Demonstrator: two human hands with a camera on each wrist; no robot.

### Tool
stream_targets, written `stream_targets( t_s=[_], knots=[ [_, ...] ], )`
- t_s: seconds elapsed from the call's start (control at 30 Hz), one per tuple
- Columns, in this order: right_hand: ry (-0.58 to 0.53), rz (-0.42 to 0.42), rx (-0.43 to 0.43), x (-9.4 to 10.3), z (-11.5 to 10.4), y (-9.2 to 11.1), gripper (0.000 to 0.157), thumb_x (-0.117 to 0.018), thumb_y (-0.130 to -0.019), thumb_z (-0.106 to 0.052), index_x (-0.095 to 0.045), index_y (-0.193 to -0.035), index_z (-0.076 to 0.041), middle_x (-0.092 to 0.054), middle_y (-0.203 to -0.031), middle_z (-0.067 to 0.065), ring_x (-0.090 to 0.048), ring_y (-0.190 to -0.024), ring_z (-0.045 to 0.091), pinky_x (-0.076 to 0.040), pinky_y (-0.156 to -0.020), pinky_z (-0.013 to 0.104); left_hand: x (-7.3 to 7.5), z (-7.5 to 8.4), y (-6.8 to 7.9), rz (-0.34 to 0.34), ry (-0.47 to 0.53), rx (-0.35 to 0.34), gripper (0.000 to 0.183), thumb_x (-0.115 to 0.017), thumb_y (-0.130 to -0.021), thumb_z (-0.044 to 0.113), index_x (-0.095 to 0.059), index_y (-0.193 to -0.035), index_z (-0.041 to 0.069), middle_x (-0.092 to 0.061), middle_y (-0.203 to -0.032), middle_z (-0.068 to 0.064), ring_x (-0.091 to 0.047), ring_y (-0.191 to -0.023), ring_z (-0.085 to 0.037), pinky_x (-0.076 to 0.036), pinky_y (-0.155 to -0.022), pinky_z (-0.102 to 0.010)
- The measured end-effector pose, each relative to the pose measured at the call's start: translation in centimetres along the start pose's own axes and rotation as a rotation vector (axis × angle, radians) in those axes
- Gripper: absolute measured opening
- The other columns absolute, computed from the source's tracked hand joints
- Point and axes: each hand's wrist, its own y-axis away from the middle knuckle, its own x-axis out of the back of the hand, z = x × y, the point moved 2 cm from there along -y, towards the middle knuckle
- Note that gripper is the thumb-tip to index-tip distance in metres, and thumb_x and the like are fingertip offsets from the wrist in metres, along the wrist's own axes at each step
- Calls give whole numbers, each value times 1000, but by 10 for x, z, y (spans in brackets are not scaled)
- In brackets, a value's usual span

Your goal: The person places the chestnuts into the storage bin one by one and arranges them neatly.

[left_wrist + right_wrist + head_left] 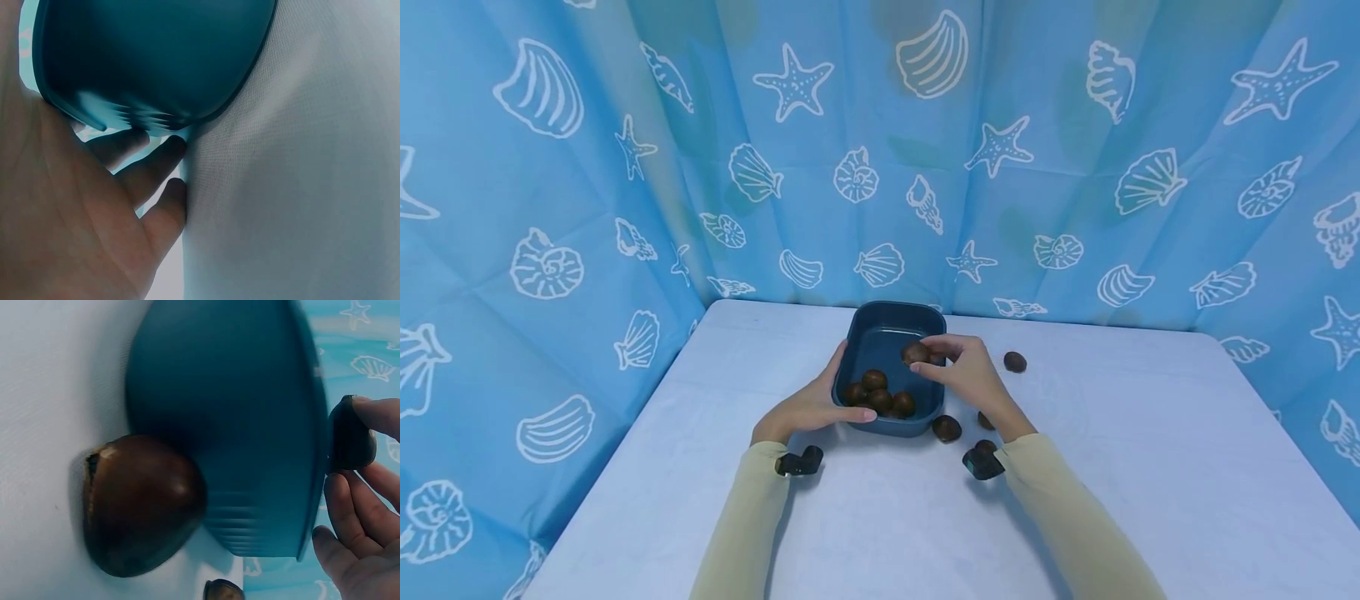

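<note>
A dark blue rectangular container (891, 427) stands on the white table, with several brown chestnuts (880, 402) gathered at its near end. My left hand (808, 406) grips its near left corner, the thumb at the front rim and the other fingers along the left side. Over the right part of the container, my right hand (973, 377) pinches one chestnut (914, 353) between thumb and fingers. The right wrist view shows this held chestnut (350, 434) beside the container's rim. Close to the container's outer wall lies another chestnut (147, 503) on the cloth.
More loose chestnuts lie right of the container: one farther back (1015, 362), others partly hidden by my right wrist. A white cloth (1150, 467) covers the table. Blue curtains (865, 125) with white shell prints hang behind it and on the left.
</note>
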Motion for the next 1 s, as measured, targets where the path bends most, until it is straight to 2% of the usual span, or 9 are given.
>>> stream_targets(
  t_s=[0.1, 0.3, 0.53, 0.83, 1.0],
  knots=[
    [39, -19, -8, -4, 1, -2, 50, -82, -90, -32, -69, -134, -12, -74, -125, 9, -66, -117, 27, -56, -105, 50, 1, 0, 1, -4, 0, 1, 125, -82, -82, 47, 12, -164, 42, 0, -176, 7, -12, -163, -27, -19, -126, -68],
    [99, -48, -16, -11, -1, -6, 48, -82, -89, -33, -71, -131, -11, -76, -118, 7, -66, -114, 25, -60, -96, 44, 2, 1, 1, 0, 7, -19, 125, -82, -83, 44, 12, -165, 40, -1, -176, 7, -13, -163, -27, -19, -126, -67],
    [211, -108, -16, -20, -1, -11, 45, -82, -89, -31, -73, -127, -10, -75, -118, 6, -66, -113, 25, -59, -99, 46, 0, -4, -1, -2, 20, -39, 125, -83, -83, 43, 12, -164, 42, -2, -176, 7, -15, -162, -27, -22, -125, -68],
    [347, -170, -11, -28, -2, -11, 43, -81, -91, -26, -71, -128, -8, -74, -117, 7, -67, -114, 24, -58, -102, 47, 1, -3, 1, -8, -4, -20, 126, -83, -82, 47, 14, -164, 42, 4, -176, 9, -9, -164, -27, -20, -126, -67],
    [414, -179, 8, -30, -3, -13, 41, -80, -92, -23, -72, -128, -6, -75, -117, 8, -67, -116, 25, -51, -110, 50, 2, -3, -1, -9, -2, -27, 126, -82, -83, 47, 14, -164, 42, 2, -176, 9, -10, -163, -26, -20, -126, -66]
  ],
)
